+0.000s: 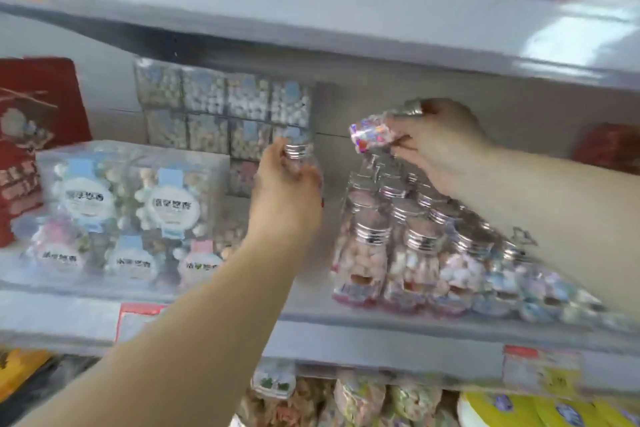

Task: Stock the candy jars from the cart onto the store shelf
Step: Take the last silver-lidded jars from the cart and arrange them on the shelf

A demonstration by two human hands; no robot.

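Note:
My left hand [285, 194] grips a clear candy jar [298, 152] with a silver screw cap, held upright over the grey shelf [311, 319] in the gap left of the jar rows. My right hand [436, 142] holds a second candy jar [370, 133] tipped on its side, silver cap toward my palm, above the back of the stocked jars. Several rows of silver-capped candy jars [408, 260] stand on the shelf at the right, under my right forearm. The cart is out of view.
A clear box of round candy tubs [131, 208] sits at the shelf's left, stacked clear candy boxes [225, 114] behind it, red packages [31, 135] at far left. The upper shelf [311, 21] hangs close overhead. Bagged goods [346, 399] fill the shelf below.

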